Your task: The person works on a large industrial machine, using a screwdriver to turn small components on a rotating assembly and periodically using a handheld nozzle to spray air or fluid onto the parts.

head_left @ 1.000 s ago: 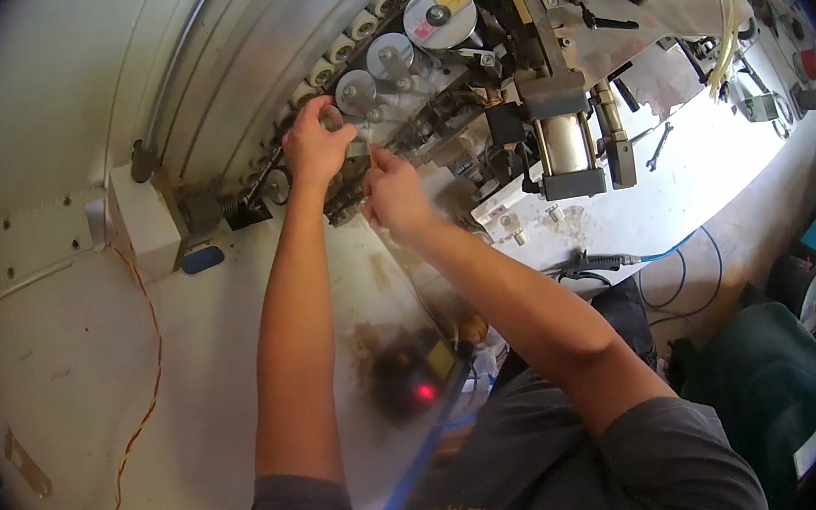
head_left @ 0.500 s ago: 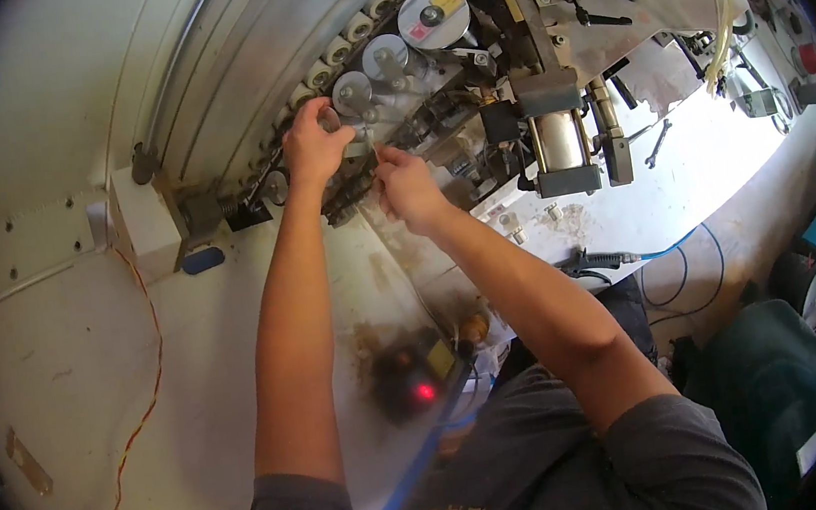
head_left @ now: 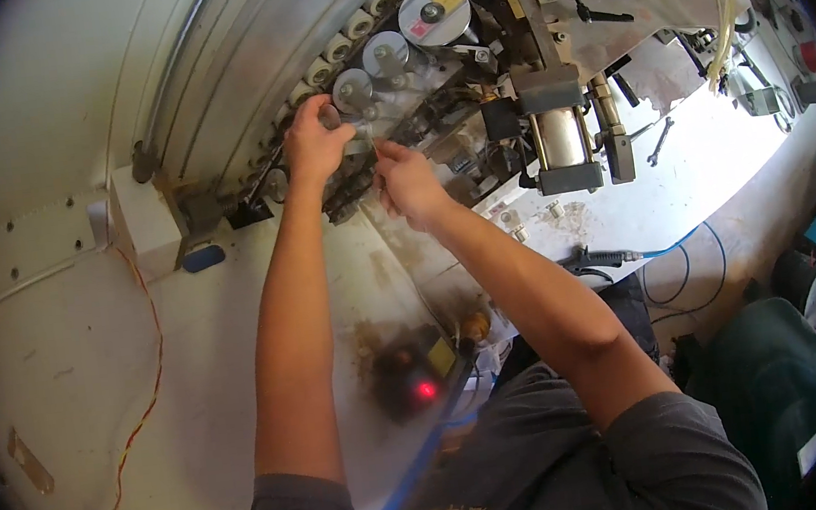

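Observation:
My left hand (head_left: 312,145) reaches into the machine, its thumb and fingers closed round a small round metal roller (head_left: 330,117). Just to its right, my right hand (head_left: 410,186) is closed with the fingers curled, and a thin rod-shaped tool (head_left: 374,142) sticks up from it toward the roller bracket. The tool's kind is too small to tell. Beyond the fingers sit a grey metal wheel (head_left: 352,90), another wheel (head_left: 385,54) and a larger disc (head_left: 434,14) with pink and yellow labels.
A pneumatic cylinder (head_left: 559,137) stands on the machine right of my hands. An open-ended wrench (head_left: 660,142) and an air gun (head_left: 595,259) with a blue hose lie on the white surface. At left are a white block (head_left: 145,225) and twisted wires (head_left: 153,385). A red light (head_left: 427,391) glows below.

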A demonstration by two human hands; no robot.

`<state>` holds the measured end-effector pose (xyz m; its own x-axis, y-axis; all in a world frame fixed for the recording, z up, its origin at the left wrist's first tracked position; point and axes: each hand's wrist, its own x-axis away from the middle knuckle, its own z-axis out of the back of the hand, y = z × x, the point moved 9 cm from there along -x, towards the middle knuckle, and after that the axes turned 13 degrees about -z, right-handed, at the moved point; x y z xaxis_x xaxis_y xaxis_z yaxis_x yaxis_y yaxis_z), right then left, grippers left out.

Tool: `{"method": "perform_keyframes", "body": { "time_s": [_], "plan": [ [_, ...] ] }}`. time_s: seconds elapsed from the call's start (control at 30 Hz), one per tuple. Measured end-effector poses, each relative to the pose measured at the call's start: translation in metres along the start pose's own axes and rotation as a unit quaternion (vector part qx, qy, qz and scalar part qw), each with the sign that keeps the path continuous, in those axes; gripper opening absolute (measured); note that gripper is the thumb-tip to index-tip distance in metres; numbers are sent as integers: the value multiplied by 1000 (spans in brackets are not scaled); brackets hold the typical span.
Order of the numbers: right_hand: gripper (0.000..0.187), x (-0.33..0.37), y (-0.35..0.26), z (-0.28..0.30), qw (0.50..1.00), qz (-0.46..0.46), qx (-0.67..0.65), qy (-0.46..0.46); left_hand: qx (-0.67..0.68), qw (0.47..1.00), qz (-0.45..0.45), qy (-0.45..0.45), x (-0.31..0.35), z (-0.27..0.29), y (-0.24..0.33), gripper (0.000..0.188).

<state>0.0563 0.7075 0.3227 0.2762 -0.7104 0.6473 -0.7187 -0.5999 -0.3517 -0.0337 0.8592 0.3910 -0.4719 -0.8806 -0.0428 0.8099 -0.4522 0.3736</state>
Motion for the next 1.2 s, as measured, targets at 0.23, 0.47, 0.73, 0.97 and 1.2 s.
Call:
{"method": "perform_keyframes", "body": {
  "time_s": [0.23, 0.47, 0.73, 0.97, 1.2],
  "plan": [
    [50, 3, 2, -2, 1000, -15, 3, 0, -3, 1000, -18, 5, -2, -3, -7, 60],
    [53, -3, 6, 1, 999, -33, 19, -5, 6, 1000, -17, 0, -1, -2, -2, 60],
    [51, 1, 3, -2, 1000, -14, 10, -14, -17, 1000, -15, 1, -1, 0, -3, 58],
    [50, 7, 2, -5, 999, -21, 21, -19, 0, 1000, -27, 10, -2, 0, -5, 58],
    [52, 2, 3, 0, 1000, -22, 8, 1, 17, 1000, -9, -6, -2, -3, -8, 58]
  ]
}}
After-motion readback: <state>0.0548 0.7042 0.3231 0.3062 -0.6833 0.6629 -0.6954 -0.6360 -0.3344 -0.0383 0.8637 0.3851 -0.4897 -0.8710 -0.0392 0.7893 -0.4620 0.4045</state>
